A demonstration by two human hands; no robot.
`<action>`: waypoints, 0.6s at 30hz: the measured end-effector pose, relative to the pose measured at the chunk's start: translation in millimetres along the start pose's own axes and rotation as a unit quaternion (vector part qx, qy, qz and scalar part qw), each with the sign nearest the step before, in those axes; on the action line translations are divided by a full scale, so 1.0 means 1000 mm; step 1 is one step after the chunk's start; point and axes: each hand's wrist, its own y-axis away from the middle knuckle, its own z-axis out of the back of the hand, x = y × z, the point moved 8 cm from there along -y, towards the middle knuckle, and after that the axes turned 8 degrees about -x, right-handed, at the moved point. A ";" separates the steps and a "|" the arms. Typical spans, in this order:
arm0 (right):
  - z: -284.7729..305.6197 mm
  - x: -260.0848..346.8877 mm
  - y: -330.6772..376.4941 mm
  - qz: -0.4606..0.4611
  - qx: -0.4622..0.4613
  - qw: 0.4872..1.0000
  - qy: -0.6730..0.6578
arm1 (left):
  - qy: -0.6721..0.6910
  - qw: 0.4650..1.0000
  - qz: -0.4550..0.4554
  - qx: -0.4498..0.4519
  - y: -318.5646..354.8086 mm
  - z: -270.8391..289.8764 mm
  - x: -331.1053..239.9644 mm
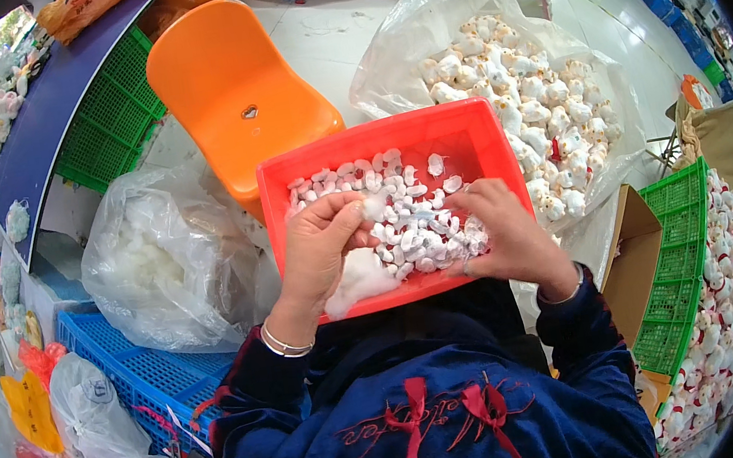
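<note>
A dark blue velvet jacket [432,426] with red embroidery was worn; thin silver bangles [287,341] were fitted at the left wrist.

Red tray's [475,134] bare far end is free; walls hem sides.

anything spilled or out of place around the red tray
Nothing stands out. The small white pieces all lie inside the red plastic tray; the left hand pinches white stuffing, the right hand rests among them.
</note>
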 end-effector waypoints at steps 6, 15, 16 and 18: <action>-0.023 0.005 0.003 0.003 -0.005 1.000 -0.028 | 0.018 0.999 0.024 0.019 0.004 -0.007 0.009; -0.008 0.007 -0.005 0.008 0.084 0.996 -0.028 | -0.168 0.983 -0.071 0.032 0.004 -0.016 -0.009; -0.008 0.008 -0.005 0.001 0.099 0.994 -0.039 | -0.181 0.981 -0.066 0.040 0.003 -0.018 -0.008; -0.011 0.010 -0.006 -0.010 0.130 0.990 -0.061 | -0.206 0.975 -0.058 0.053 0.002 -0.020 -0.007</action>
